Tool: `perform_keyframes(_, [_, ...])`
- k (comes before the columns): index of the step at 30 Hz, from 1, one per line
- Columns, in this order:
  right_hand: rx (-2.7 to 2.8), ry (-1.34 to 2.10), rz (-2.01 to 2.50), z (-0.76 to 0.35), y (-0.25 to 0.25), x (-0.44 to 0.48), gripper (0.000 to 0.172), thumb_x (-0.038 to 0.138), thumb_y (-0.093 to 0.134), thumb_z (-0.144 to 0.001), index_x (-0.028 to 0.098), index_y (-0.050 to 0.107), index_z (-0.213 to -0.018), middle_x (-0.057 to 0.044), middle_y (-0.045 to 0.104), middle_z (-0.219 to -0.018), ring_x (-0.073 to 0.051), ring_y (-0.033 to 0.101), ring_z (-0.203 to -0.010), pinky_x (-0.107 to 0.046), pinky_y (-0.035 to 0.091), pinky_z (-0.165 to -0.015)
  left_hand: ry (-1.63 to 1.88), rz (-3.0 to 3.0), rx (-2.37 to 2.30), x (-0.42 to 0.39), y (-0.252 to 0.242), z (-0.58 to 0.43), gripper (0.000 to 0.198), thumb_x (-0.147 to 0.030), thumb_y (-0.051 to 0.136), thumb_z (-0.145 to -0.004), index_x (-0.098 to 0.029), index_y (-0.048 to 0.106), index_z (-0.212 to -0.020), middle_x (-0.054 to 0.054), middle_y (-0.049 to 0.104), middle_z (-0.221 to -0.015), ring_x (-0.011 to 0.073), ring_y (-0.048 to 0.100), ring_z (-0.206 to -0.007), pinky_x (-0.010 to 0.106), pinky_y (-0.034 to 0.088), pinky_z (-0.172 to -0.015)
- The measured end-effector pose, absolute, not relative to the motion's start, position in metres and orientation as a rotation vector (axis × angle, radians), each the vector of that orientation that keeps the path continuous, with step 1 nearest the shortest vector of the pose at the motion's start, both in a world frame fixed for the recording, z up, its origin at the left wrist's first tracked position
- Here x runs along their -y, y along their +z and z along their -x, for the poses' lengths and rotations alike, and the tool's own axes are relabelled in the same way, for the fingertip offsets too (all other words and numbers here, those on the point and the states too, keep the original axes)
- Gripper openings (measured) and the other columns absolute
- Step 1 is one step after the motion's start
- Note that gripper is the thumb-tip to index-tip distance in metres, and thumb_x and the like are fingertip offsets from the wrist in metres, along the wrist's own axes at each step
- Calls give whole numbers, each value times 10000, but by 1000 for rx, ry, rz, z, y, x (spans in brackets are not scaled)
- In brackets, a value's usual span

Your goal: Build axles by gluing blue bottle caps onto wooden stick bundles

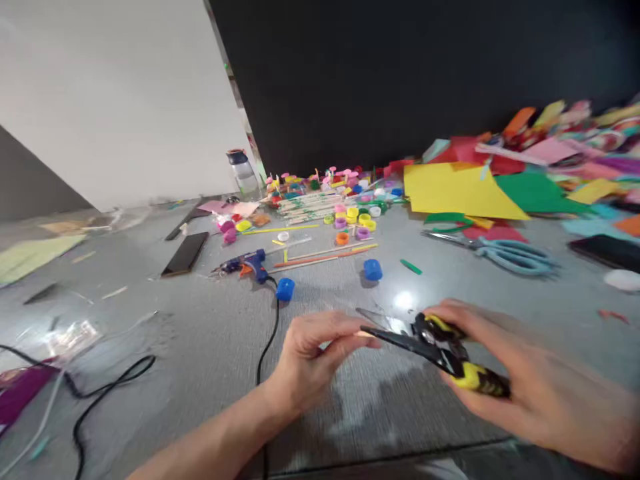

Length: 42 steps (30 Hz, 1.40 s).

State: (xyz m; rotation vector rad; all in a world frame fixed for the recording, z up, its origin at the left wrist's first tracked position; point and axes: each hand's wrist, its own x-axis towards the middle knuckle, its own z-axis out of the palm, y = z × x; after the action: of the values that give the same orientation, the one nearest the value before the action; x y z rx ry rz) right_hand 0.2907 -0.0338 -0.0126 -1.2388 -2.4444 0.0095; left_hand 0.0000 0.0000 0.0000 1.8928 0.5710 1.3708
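Note:
My right hand (525,387) is closed around the black and yellow handles of a pair of cutters (440,350), whose dark jaws point left. My left hand (320,357) pinches a thin pale stick (367,333) between thumb and fingers, with its tip at the cutter jaws. Both hands hover just above the grey floor (210,347), near its front edge. A blue glue gun (250,265) lies behind my left hand, its black cord (270,340) running toward me.
Two blue bottle caps (285,289) (373,269) lie ahead. Several coloured caps and sticks (320,207) are spread behind them. Teal scissors (510,255), yellow paper (455,190) and a heap of coloured sheets fill the right. A phone (186,253) and a bottle (243,172) are at the left.

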Motion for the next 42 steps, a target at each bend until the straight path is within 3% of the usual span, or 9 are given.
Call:
perform_keyframes(4, [2430, -106, 1203, -294, -11, 36, 653, 431, 578, -924, 244, 380, -1518, -155, 640, -1354, -381, 708, -1121, -511, 659, -877, 1350, -1917, -575, -1, -1, 1, 130, -124, 699, -946, -149, 820, -905, 69, 826, -825, 102, 752, -732, 149, 560, -725])
perform_keyframes(10, [2369, -137, 1121, -286, -7, 32, 468, 352, 547, -937, 235, 466, -1382, -118, 723, -1142, -312, 753, -930, -397, 669, -723, 1313, -1893, -528, -1, -5, 1, 163, -108, 681, -955, -192, 810, -1009, 54, 826, -839, 125, 763, -766, 201, 583, -742])
perform_keyframes(12, [2331, -52, 1209, -287, -9, 30, 495, 405, 566, -954, 249, 446, -1408, -114, 719, -1172, -312, 752, -957, -401, 667, -733, 1323, -1872, -539, 0, -5, 0, 179, -101, 677, -956, -198, 808, -1029, 48, 825, -839, 121, 762, -767, 201, 587, -756])
perform_keyframes(19, [2382, 96, 1284, -291, -17, 34, 663, 501, 638, -940, 282, 366, -1504, -119, 622, -1393, -351, 663, -1200, -480, 614, -979, 1351, -1902, -553, 0, -3, -1, 150, -125, 678, -961, -185, 801, -1022, 47, 818, -818, 116, 758, -749, 191, 592, -757])
perform_keyframes(35, [2400, -56, 1190, -285, -9, 37, 705, 391, 639, -871, 224, 372, -1502, -154, 653, -1331, -373, 708, -1101, -489, 663, -835, 1358, -2001, -587, -1, 1, 0, 131, -144, 670, -970, -142, 794, -928, 58, 812, -780, 105, 759, -720, 149, 579, -730])
perform_keyframes(42, [2372, -211, 1166, -281, -5, 36, 528, 311, 553, -863, 206, 472, -1374, -133, 709, -1124, -317, 736, -893, -405, 655, -732, 1397, -1982, -542, -1, -3, -2, 101, -153, 686, -964, -175, 784, -964, 47, 822, -799, 106, 766, -718, 161, 579, -711])
